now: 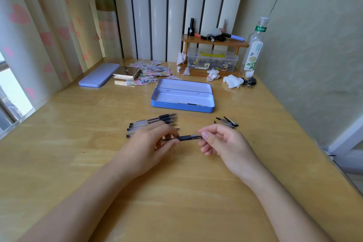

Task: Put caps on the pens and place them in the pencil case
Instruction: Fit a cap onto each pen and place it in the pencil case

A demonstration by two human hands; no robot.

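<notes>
A black pen lies level between both hands above the wooden desk. My left hand pinches its left end and my right hand pinches its right end. Behind my left hand, several uncapped black pens lie side by side with their tips pointing right. Several loose black caps lie to the right, beyond my right hand. The open blue tin pencil case sits further back at the centre, with at least one pen inside along its front wall.
A closed lilac tin and a pile of stickers lie at the back left. A wooden shelf, a clear storage box, crumpled tissues and a bottle stand at the back right.
</notes>
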